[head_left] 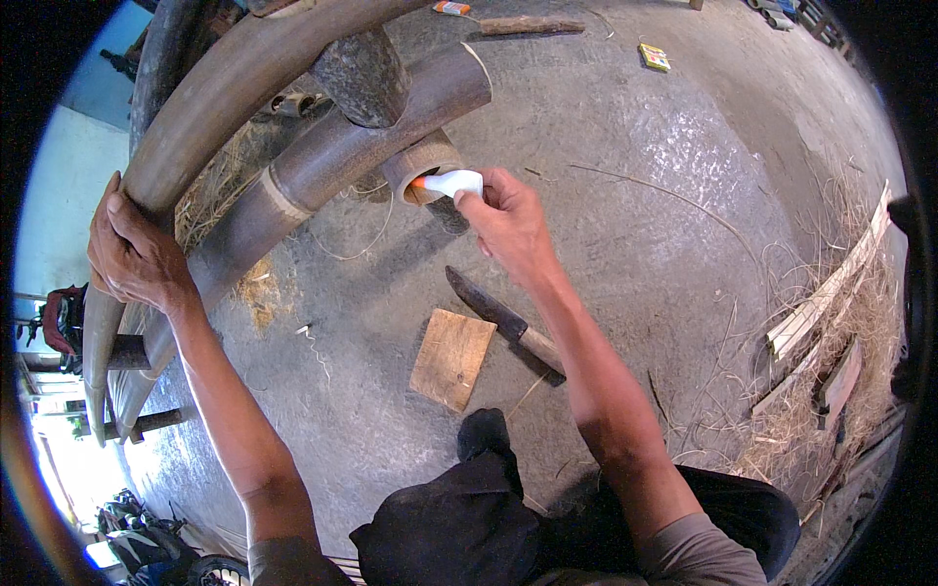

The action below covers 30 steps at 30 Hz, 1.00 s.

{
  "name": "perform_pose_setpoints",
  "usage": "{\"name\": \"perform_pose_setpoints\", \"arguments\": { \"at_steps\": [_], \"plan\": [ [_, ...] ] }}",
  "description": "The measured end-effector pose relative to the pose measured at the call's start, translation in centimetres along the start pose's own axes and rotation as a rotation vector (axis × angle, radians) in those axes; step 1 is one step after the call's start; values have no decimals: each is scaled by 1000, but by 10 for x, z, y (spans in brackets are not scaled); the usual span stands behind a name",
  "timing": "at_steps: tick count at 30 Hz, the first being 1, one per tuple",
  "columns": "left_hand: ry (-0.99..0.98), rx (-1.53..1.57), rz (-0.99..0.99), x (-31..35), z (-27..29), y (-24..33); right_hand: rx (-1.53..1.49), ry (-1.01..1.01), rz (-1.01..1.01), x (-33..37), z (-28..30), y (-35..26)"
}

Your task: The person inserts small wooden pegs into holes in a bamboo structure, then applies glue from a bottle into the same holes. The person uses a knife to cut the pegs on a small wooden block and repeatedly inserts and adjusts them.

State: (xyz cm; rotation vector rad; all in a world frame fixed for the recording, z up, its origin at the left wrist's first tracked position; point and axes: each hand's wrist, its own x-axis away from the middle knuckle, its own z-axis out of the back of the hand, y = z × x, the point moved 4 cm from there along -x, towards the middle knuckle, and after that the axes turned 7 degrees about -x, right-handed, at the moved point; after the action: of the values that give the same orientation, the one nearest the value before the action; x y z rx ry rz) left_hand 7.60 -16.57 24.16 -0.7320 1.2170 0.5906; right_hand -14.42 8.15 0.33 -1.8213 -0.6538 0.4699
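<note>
My right hand (510, 220) is closed around a small white glue bottle (455, 183) with an orange nozzle. The nozzle points into the open end of a short bamboo piece (426, 162); I cannot tell whether it touches the wall. This piece juts from below a thick bamboo pole (337, 156). Above that runs another bamboo pole (244, 83), and a dark short post (362, 78) stands between the two. On the left my left hand (137, 244) lies wrapped over the upper pole.
A large knife (498, 313) with a wooden handle lies on the concrete floor beside a square wooden board (452, 359). Bamboo strips (831, 283) and shavings are heaped at the right. Farther off are a small yellow box (655, 58) and a stick (532, 25). A motorcycle (156, 542) stands lower left.
</note>
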Motion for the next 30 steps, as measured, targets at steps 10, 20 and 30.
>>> {"name": "perform_pose_setpoints", "arguments": {
  "at_steps": [10,20,30],
  "plan": [
    [-1,-11,18,1,0,0,126,-8,9,0,-2,2],
    [-1,-3,21,1,-1,1,-27,-21,-97,2,3,9],
    [-7,-10,34,1,1,3,40,12,8,1,2,16]
  ]
}}
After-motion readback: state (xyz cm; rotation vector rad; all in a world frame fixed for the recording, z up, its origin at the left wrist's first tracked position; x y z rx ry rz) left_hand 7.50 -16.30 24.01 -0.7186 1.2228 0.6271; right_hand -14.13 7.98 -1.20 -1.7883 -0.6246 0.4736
